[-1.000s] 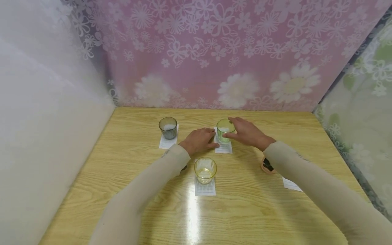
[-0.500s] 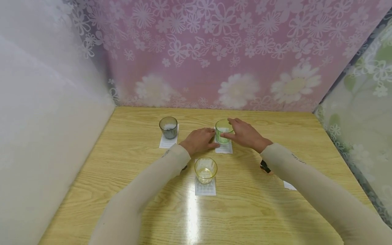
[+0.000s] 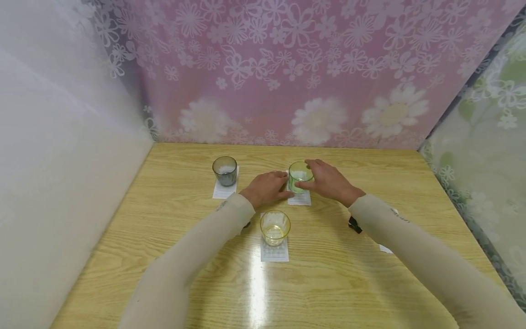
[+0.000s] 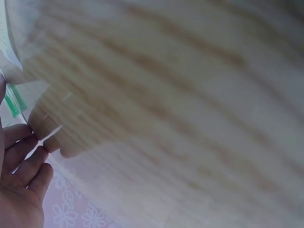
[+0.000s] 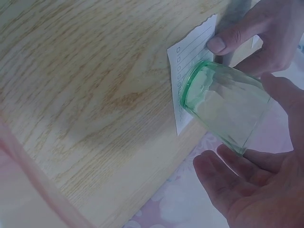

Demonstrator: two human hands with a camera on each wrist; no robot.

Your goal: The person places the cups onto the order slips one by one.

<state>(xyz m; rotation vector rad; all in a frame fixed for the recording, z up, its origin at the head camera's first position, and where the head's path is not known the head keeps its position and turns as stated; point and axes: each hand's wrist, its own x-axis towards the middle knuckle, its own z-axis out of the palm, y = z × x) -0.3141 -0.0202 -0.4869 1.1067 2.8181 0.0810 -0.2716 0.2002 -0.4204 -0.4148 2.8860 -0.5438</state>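
Note:
A pale green glass (image 3: 297, 181) stands on a torn-edged lined paper slip (image 3: 302, 200) toward the back of the table. My right hand (image 3: 329, 182) holds the glass from the right, thumb and fingers around its rim. In the right wrist view, the thumb lies against one side of the green glass (image 5: 221, 97), with the fingertips across from it. To the left, my left hand (image 3: 266, 189) rests by the slip, its thumb on the paper's edge. The left wrist view catches the left fingers (image 4: 31, 166) only at its border.
A grey glass (image 3: 225, 172) on a slip stands at the back left. Nearer the front, a yellow glass (image 3: 275, 230) sits on another slip. A small dark object (image 3: 355, 224) and a white paper (image 3: 385, 249) are partly under my right forearm.
My right hand and the green glass have shifted slightly left and toward the front. The right forearm has moved left over the dark object. My left hand stays in place.

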